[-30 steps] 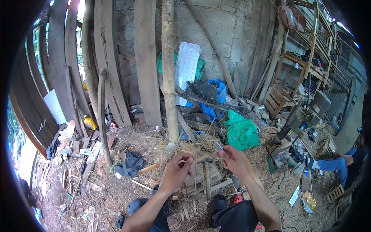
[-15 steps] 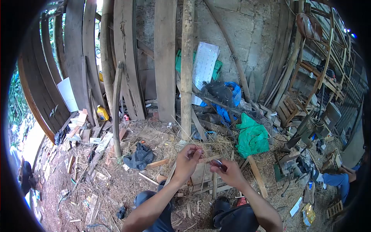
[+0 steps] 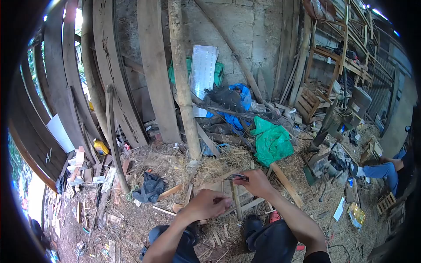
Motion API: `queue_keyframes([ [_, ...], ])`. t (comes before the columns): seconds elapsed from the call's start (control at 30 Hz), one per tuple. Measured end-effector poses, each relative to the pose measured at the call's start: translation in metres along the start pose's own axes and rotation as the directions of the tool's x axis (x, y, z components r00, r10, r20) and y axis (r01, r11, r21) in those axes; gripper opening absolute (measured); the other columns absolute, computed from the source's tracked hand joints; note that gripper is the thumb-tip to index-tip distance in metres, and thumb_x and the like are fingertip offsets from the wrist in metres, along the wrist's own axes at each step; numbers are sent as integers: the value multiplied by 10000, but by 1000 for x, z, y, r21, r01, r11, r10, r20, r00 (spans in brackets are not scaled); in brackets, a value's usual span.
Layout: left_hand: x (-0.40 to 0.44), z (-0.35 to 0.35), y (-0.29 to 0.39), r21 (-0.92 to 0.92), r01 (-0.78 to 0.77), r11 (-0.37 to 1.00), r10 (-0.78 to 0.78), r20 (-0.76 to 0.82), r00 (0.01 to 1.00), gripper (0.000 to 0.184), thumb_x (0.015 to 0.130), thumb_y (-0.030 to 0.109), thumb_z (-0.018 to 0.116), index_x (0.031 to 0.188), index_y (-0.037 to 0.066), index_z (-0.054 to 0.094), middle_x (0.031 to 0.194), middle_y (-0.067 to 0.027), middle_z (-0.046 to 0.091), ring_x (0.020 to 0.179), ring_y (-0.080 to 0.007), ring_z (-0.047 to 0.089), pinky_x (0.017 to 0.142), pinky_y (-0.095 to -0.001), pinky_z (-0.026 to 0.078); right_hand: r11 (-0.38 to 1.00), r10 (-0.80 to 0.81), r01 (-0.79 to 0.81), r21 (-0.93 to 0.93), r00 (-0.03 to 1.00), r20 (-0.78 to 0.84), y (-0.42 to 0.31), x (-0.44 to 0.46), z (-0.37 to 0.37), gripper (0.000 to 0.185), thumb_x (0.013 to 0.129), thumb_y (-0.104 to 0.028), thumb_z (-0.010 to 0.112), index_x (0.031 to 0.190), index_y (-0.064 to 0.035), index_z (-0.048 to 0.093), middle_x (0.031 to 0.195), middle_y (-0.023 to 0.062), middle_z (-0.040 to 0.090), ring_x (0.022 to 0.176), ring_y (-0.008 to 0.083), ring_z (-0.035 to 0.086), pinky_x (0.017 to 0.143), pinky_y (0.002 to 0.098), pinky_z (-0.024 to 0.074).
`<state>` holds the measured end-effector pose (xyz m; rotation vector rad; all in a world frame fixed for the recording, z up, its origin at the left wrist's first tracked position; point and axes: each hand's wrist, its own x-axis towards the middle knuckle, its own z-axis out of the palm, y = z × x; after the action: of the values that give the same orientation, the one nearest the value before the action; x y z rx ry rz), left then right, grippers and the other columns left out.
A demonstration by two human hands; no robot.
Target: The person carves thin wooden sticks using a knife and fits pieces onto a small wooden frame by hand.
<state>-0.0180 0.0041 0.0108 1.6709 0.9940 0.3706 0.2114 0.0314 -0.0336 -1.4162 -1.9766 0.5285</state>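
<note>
My right hand (image 3: 258,185) is closed around a small dark tool with a shiny metal edge (image 3: 238,177). Its exact kind is too small to tell. Lower and to the left, my left hand (image 3: 207,205) has its fingers curled together, and whatever may be between them is hidden. Both hands are in front of my knees, above wood strips and straw. A narrow wooden strip (image 3: 237,200) stands out below my right hand, among flat boards on the ground.
A wooden post (image 3: 183,83) rises ahead. A green plastic sheet (image 3: 272,142) and a black plastic bag (image 3: 150,187) lie on the littered ground. Planks lean at the left, beside a yellow bottle (image 3: 101,147). Another person's leg (image 3: 379,172) shows at the right.
The view has swung to the right. My left hand has dropped lower and away from my right hand, which has risen slightly with the tool still in it.
</note>
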Motion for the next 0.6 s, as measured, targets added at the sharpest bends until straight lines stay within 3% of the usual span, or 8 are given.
queue_keyframes([
  [0.07, 4, 5, 10, 226, -384, 895, 434, -246, 867, 179, 881, 187, 608, 880, 10, 635, 694, -125, 626, 615, -270, 599, 594, -357, 464, 1000, -9, 8, 26, 1000, 10, 4, 2, 0, 192, 762, -192, 720, 882, -44, 695, 780, 165, 662, 725, 346, 637, 637, 403, 484],
  [0.1, 8, 1, 9, 222, -379, 898, 428, -252, 868, 179, 881, 187, 608, 880, 10, 635, 694, -125, 626, 615, -270, 599, 594, -357, 464, 1000, -10, 9, 27, 1000, 19, 0, 3, -1, 192, 762, -192, 720, 882, -44, 695, 780, 165, 662, 725, 346, 637, 637, 403, 484],
  [0.17, 21, -5, -3, 695, -406, 593, 777, -364, 513, 139, 864, 150, 603, 912, 24, 640, 806, -98, 652, 724, -283, 628, 646, -361, 484, 1000, -10, 10, -3, 1000, 15, -12, 2, -7, 185, 757, -183, 724, 860, -32, 693, 779, 154, 669, 716, 335, 645, 634, 395, 487],
  [0.3, 24, -10, -39, 769, -233, 596, 732, -401, 551, 129, 854, 110, 585, 930, 15, 628, 764, -119, 642, 684, -334, 606, 635, -385, 481, 999, 39, -39, 6, 999, 13, -16, 3, -11, 186, 770, -190, 722, 870, -37, 688, 801, 128, 678, 742, 313, 653, 649, 382, 493],
  [0.37, 23, -10, -41, 463, -210, 861, 418, -411, 810, 128, 869, 97, 567, 943, 7, 619, 716, -125, 630, 634, -301, 608, 611, -368, 476, 1000, -3, 1, -16, 994, -110, -15, 4, -15, 249, 823, -204, 687, 1004, -35, 659, 797, 103, 675, 748, 306, 645, 686, 371, 499],
  [0.4, 21, -10, -37, 464, -211, 860, 421, -413, 807, 128, 869, 97, 567, 943, 7, 619, 716, -125, 630, 634, -301, 608, 611, -368, 476, 1000, -8, 6, -19, 994, -111, -18, 7, -16, 249, 823, -204, 687, 1004, -35, 659, 797, 103, 675, 748, 306, 645, 686, 371, 499],
  [0.5, 19, -11, -23, 317, -226, 921, 366, -502, 784, 132, 890, 100, 558, 956, 7, 625, 685, -110, 624, 593, -220, 603, 582, -324, 465, 971, -238, 184, -151, 742, -627, -23, 14, -21, 310, 909, -226, 600, 1151, -32, 595, 778, 89, 650, 737, 309, 626, 705, 351, 494],
  [0.6, 21, -11, -18, 204, -297, 933, 360, -557, 748, 144, 910, 115, 557, 982, 11, 626, 672, -77, 613, 598, -112, 569, 556, -278, 440, 982, -149, 186, 34, 872, -467, -14, 6, -26, 365, 968, -229, 509, 1272, -29, 498, 770, 61, 630, 667, 215, 592, 650, 302, 473],
])
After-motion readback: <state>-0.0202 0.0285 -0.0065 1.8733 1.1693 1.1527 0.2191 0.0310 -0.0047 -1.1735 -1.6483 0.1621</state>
